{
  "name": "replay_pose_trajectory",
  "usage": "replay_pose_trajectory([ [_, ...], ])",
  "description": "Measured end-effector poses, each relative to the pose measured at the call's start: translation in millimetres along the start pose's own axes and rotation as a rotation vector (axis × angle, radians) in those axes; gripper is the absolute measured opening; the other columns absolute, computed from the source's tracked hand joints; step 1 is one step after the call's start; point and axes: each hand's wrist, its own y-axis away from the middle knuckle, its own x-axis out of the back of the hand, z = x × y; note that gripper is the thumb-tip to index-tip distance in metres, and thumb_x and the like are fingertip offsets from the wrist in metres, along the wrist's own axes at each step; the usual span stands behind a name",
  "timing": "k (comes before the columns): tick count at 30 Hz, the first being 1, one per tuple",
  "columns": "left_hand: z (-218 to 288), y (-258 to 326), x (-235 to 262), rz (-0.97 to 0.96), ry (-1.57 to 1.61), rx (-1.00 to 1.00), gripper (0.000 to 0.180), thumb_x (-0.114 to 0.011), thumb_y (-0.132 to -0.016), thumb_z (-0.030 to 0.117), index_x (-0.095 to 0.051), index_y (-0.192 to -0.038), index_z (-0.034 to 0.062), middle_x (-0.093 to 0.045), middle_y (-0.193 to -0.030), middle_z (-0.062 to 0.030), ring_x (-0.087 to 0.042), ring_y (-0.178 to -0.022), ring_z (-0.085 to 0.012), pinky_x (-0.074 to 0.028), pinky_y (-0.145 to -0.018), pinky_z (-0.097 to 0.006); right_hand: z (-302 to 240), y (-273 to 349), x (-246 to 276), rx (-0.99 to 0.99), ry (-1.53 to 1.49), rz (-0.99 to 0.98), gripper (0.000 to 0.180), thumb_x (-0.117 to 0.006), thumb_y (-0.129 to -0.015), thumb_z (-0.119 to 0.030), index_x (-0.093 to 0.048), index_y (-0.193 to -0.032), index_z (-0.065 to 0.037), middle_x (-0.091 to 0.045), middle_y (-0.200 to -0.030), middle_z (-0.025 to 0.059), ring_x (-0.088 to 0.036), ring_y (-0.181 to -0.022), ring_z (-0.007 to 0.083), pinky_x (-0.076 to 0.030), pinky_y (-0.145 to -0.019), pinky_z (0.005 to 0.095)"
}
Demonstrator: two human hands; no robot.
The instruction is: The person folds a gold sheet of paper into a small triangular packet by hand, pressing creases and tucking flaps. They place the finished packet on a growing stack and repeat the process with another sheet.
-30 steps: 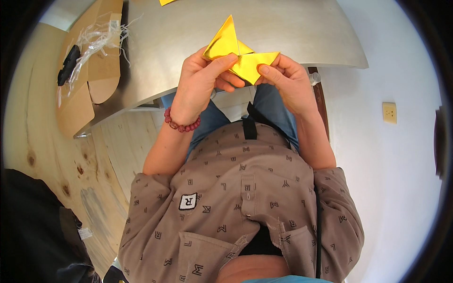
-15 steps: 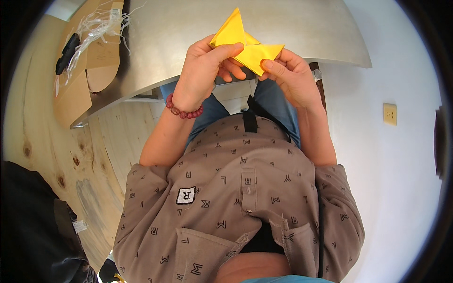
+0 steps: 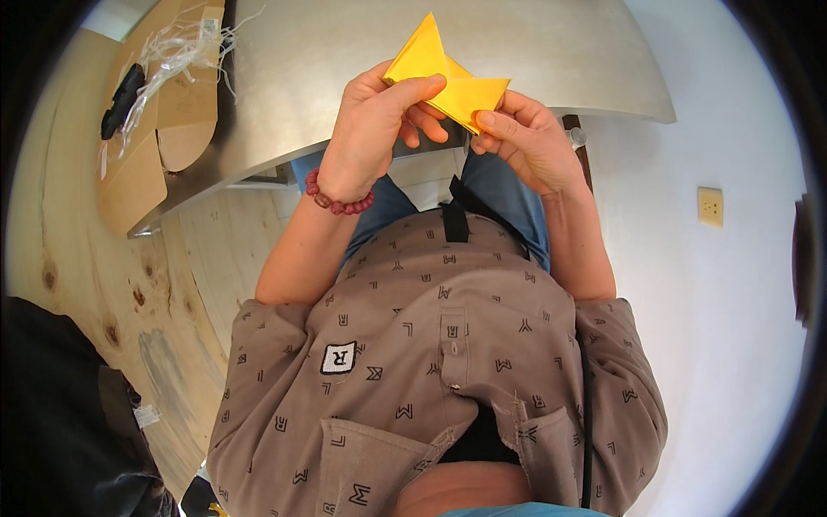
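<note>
As before, paper (image 3: 448, 82) between hands (image 3: 448, 129).

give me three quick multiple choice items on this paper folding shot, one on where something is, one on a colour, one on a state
1. Where is the folded paper?
A. flat on the floor
B. held above the grey table
C. inside the cardboard box

2. What colour is the bead bracelet on the left wrist?
A. red
B. blue
C. white

3. How is the paper held?
A. by the left hand alone
B. by neither hand
C. pinched by both the left hand and right hand

Answers: 1 B, the paper sits in the hands over the tabletop. 2 A, the beads look dark red. 3 C, fingers of both hands grip its edges.
</note>
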Motion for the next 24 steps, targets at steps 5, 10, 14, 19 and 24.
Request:
replay_pose_trajectory([
  [5, -1.6, 2.0, -4.1, 0.044, -0.038, -0.029, 0.019, -0.07, -0.097, 0.017, -0.07, -0.108, 0.0019, -0.076, -0.09, -0.0072, -0.07, -0.059, -0.0124, -0.044, -0.045, -0.02, 1.9, 4.9, -7.0, -0.01, -0.011, 0.031, 0.031, -0.073, -0.098, -0.016, -0.067, -0.123, 0.0, -0.071, -0.102, 0.0039, -0.064, -0.083, 0.0115, -0.053, -0.077, 0.026],
  [10, 0.4, -0.4, -1.6, 0.037, -0.065, -0.02, 0.017, -0.071, -0.096, 0.017, -0.071, -0.107, 0.0032, -0.075, -0.085, -0.0061, -0.069, -0.056, -0.0117, -0.044, -0.045, -0.019, -1.0, 2.0, -3.0, -0.01, 0.0, -0.048, 0.03, -0.074, -0.097, -0.015, -0.067, -0.122, 0.001, -0.07, -0.102, 0.0038, -0.062, -0.082, 0.0104, -0.051, -0.076, 0.0246],
  [14, 3.0, -3.8, 2.2, 0.02, -0.095, -0.002, 0.016, -0.071, -0.096, 0.017, -0.072, -0.104, 0.0031, -0.075, -0.081, -0.0062, -0.068, -0.054, -0.0113, -0.044, -0.045, -0.02, -2.5, 0.2, 1.6, -0.015, -0.023, -0.091, 0.029, -0.074, -0.097, -0.015, -0.068, -0.121, 0.0, -0.069, -0.1, 0.0036, -0.059, -0.08, 0.0106, -0.05, -0.075, 0.0247],
  [19, 2.9, -8.4, 5.1, 0.005, -0.156, 0.015, 0.014, -0.073, -0.095, 0.018, -0.073, -0.099, 0.004, -0.074, -0.076, -0.0052, -0.065, -0.051, -0.0103, -0.043, -0.045, -0.019, -4.1, 2.9, 4.8, -0.023, -0.036, -0.127, 0.028, -0.073, -0.097, -0.013, -0.068, -0.12, 0.001, -0.069, -0.1, 0.0047, -0.057, -0.079, 0.0114, -0.049, -0.074, 0.0256],
  [24, 1.5, -8.5, 2.5, 0.018, -0.172, 0.021, 0.014, -0.074, -0.094, 0.018, -0.073, -0.098, 0.0051, -0.072, -0.073, -0.0043, -0.062, -0.049, -0.009, -0.043, -0.044, -0.02, -5.7, 5.8, 5.5, -0.03, -0.035, -0.127, 0.029, -0.073, -0.097, -0.013, -0.066, -0.122, 0.001, -0.069, -0.102, 0.0061, -0.056, -0.079, 0.0114, -0.049, -0.074, 0.0262],
])
